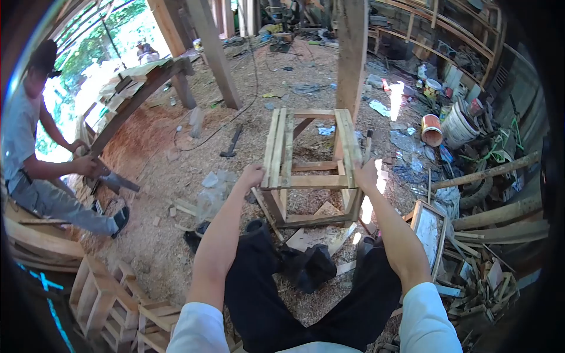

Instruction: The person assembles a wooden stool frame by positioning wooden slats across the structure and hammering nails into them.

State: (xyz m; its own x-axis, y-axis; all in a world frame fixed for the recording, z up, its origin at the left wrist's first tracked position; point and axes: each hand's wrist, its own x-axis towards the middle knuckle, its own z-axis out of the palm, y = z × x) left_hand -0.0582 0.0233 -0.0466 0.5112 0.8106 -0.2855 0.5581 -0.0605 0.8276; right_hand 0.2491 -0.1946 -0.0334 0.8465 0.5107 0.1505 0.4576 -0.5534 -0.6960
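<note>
A small wooden stool frame (pixel 319 181) stands upright in front of my knees, with several slats (pixel 274 147) side by side on its left top and more along the right edge. The middle of the top is an open gap. My left hand (pixel 253 175) is closed on the near left corner of the frame. At the near right corner, my right hand (pixel 366 176) grips the side edge; its fingertips are partly hidden. A hammer (pixel 233 141) lies on the floor beyond my left hand. Just past my right hand is a dark-ended handle (pixel 369 139).
To the left, a co-worker (pixel 44 141) holds a handsaw (pixel 119 182) by a workbench (pixel 138 97). A wooden post (pixel 351 59) rises behind the stool frame. Buckets (pixel 461 125) and scrap wood (pixel 488 276) line the right. Wooden frames (pixel 106 300) sit lower left; sawdust covers the floor.
</note>
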